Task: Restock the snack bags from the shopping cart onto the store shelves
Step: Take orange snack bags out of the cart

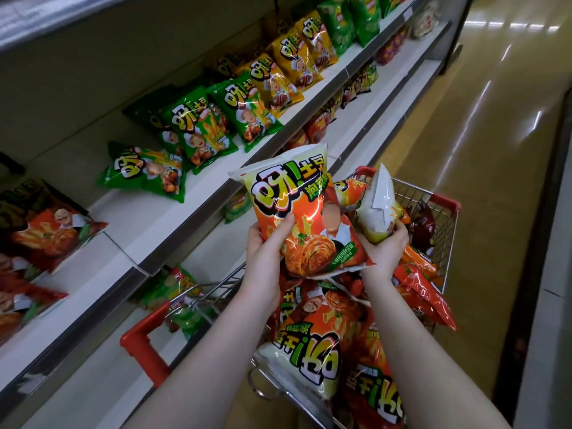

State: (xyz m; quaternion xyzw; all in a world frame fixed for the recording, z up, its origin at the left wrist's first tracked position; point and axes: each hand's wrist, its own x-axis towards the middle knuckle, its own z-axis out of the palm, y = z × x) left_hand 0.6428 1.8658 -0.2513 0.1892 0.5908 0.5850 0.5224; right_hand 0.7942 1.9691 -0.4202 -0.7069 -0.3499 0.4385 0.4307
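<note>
My left hand (268,243) grips an orange snack bag (297,212) by its lower left edge, front face up, above the shopping cart (445,205). My right hand (387,246) holds a second orange snack bag (377,202), turned so its white back shows. Both bags hang just over the cart, which is filled with several more orange bags (325,335). The shelf (198,209) lies to the left, with a green bag (145,174) lying flat on it and orange bags (49,227) at the far left.
Upright green bags (201,128) and yellow bags (288,66) line the shelf further along. Lower shelves hold more snack bags (322,125). The cart's red handle (139,339) is near the shelf front. A glossy aisle floor (495,150) runs to the right.
</note>
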